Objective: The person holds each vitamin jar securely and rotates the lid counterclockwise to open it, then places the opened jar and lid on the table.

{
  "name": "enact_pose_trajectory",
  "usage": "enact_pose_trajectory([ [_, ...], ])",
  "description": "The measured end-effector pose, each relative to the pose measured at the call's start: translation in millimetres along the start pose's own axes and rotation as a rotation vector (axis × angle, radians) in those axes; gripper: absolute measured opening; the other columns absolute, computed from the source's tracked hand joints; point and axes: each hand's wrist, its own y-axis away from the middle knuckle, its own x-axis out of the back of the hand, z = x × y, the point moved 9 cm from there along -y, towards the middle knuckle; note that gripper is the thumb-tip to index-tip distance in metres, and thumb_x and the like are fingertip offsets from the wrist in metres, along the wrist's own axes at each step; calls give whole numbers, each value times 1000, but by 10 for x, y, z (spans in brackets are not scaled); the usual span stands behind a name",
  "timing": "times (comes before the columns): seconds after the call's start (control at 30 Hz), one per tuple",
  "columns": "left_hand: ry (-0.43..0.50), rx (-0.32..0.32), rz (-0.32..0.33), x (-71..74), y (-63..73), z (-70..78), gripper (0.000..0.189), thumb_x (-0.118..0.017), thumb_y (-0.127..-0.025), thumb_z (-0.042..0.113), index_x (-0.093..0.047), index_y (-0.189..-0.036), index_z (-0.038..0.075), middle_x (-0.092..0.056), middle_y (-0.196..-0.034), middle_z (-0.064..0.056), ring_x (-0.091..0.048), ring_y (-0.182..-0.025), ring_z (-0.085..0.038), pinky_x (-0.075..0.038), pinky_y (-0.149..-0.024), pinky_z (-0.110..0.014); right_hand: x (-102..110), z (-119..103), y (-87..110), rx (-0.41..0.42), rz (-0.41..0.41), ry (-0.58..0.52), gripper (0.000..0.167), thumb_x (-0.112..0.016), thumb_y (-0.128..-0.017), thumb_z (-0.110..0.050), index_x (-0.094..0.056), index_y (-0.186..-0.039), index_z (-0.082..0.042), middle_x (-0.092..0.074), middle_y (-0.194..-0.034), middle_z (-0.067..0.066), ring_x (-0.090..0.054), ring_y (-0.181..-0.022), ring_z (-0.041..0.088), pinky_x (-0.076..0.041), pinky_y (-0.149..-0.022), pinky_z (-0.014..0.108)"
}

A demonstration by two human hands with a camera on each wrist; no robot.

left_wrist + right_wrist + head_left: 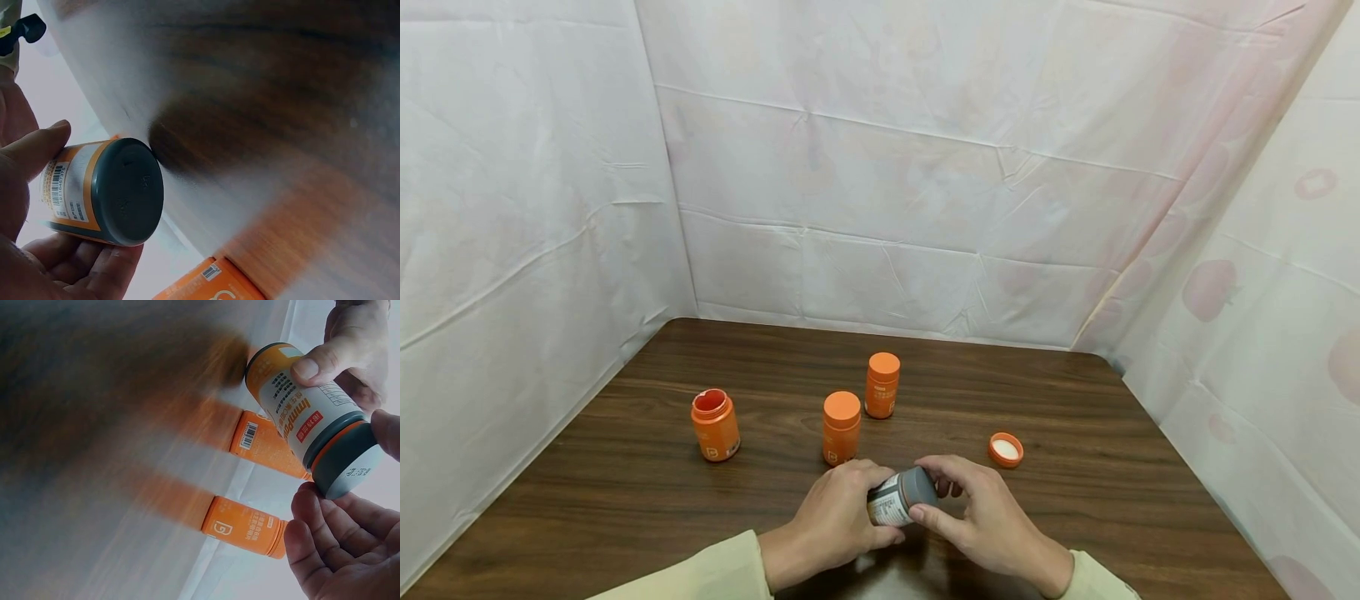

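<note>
A grey supplement bottle with a white and orange label (300, 412) is tilted just above the table's near side. My left hand (838, 512) grips its body, thumb across the label; the grey base (128, 190) faces the left wrist camera. My right hand (985, 517) pinches the grey cap (347, 462) between thumb and fingertips. In the right wrist view a thin orange ring shows between cap and body. Just beyond my left hand stands a capped orange bottle (841, 425), upright.
Another capped orange bottle (882, 386) stands farther back. At the left is an uncapped orange bottle (717, 433), its mouth facing up. An orange lid (1005, 450) lies white inside upward, right of my hands. White sheets (887, 183) enclose the dark wood table (1112, 467).
</note>
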Motion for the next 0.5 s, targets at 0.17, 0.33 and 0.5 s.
enact_pose_trajectory([
  [0.17, -3, 6, -5, -6, -1, -14, 49, -99, -64, 30, -75, -107, 23, -67, -97, 14, -57, -82, 2, -51, -71, -24, -2, -17, -2, 17, -7, -3, 42, -79, -91, -39, -66, -125, -20, -63, -99, -16, -61, -84, 10, -53, -73, 31],
  [0.33, 15, 25, -25, -33, 4, -40, 47, -98, -67, 31, -75, -108, 23, -68, -98, 14, -57, -82, 3, -51, -72, -24, -3, -27, 0, 41, -9, 0, 42, -79, -91, -38, -66, -126, -18, -63, -100, -16, -61, -85, 7, -53, -74, 31],
  [0.5, 27, 26, -26, -44, 15, -54, 45, -97, -70, 31, -75, -108, 23, -69, -102, 12, -58, -83, 2, -51, -73, -24, 0, -35, 1, 64, -9, -6, 43, -79, -91, -37, -65, -127, -16, -63, -102, -16, -61, -86, 7, -53, -74, 32],
])
